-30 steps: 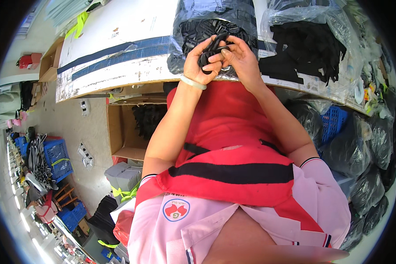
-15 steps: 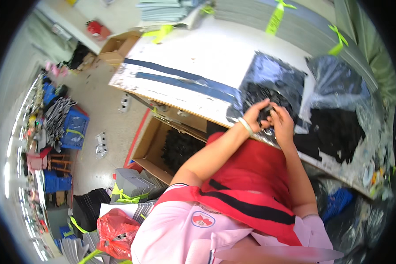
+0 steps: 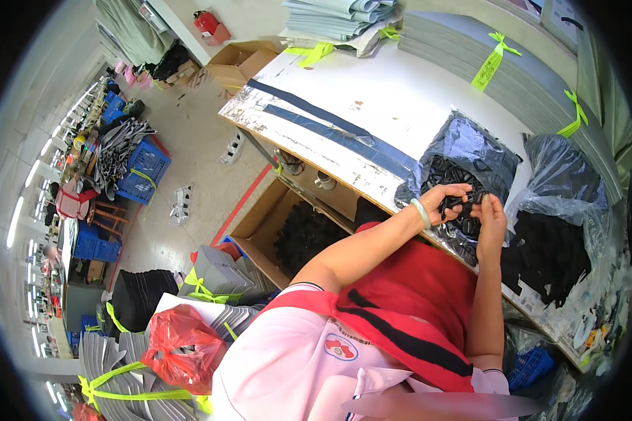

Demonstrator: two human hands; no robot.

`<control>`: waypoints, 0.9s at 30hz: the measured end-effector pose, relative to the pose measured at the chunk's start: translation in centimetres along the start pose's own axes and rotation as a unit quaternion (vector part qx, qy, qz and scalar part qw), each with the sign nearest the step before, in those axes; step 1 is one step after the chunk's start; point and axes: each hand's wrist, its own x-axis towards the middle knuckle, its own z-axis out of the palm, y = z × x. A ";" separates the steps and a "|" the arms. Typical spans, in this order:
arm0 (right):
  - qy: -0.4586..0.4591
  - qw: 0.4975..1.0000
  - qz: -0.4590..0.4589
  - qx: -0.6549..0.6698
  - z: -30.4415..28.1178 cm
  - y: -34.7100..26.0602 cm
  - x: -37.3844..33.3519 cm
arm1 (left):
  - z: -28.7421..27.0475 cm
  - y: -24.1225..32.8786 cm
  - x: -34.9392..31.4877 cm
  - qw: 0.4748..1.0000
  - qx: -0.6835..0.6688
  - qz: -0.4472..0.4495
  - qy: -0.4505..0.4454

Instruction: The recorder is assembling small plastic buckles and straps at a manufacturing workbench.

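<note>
My left hand (image 3: 444, 202), with a pale bangle (image 3: 420, 212) on its wrist, is curled around some small black pieces (image 3: 453, 205), which look like plastic buckles. Close beside it, my right hand (image 3: 492, 216) pinches another small black piece (image 3: 478, 197) between thumb and fingers. Both hands hover over the near side of an open dark plastic bag (image 3: 495, 156). Inside the bag lies a heap of similar black pieces (image 3: 444, 174). Their exact shape is hard to make out, and my fingers partly hide those I hold.
Dark strips (image 3: 351, 144) lie along the white table (image 3: 393, 105). A clear plastic bag (image 3: 565, 175) and black fabric pieces (image 3: 549, 256) sit at the right. Grey sheet stacks (image 3: 442, 52) line the back. Below the table edge stands a cardboard box (image 3: 260, 224) with black items.
The whole view has shifted, with the table now lower and farther right. My hands have drawn slightly apart, and a black piece now shows between my right fingertips.
</note>
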 end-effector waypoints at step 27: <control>0.086 0.918 0.097 0.376 1.9 5.0 3.5 | -0.2 -1.2 4.0 0.982 -0.183 0.020 0.034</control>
